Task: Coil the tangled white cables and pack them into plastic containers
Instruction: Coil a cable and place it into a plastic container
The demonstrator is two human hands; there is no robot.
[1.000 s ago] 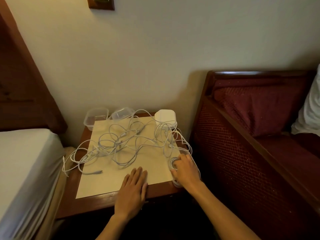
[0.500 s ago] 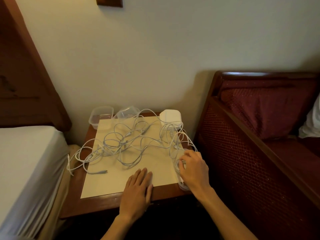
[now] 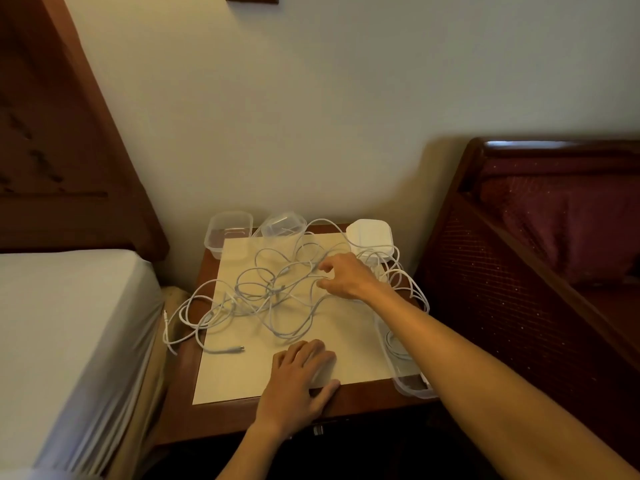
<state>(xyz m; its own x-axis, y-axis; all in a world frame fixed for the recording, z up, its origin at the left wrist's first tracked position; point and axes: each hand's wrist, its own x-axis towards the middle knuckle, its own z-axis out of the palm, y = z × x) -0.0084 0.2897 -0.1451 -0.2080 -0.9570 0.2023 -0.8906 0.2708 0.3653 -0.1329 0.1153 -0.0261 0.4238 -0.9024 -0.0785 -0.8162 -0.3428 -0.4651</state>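
The left hand (image 3: 300, 375) lies flat and open on the near edge of the table (image 3: 221, 420). Just past it, the tangled white cables (image 3: 273, 292) spread left to right. The right hand (image 3: 343, 277) is nearer them, fingers curling at a strand; whether it grips is unclear. Empty containers (image 3: 228, 232) wait far back.
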